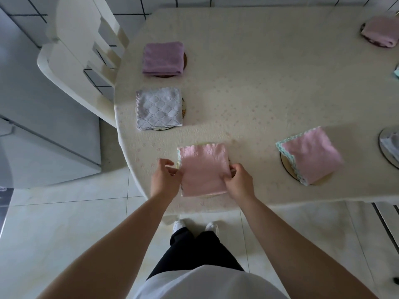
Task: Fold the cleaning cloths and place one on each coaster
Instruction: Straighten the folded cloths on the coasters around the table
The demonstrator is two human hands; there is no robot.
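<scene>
Hiding its coaster, pink cloth (pixel 204 170) between hands.

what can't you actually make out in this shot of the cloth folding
- Coaster under the pink cloth both hands hold: head view, almost wholly covered by the cloth.
- Left hand and right hand fingertips: tucked under the cloth's edges.
- Grey cloth and teal item: cut off by the right edge.
- Far pink cloth: blurred.
</scene>
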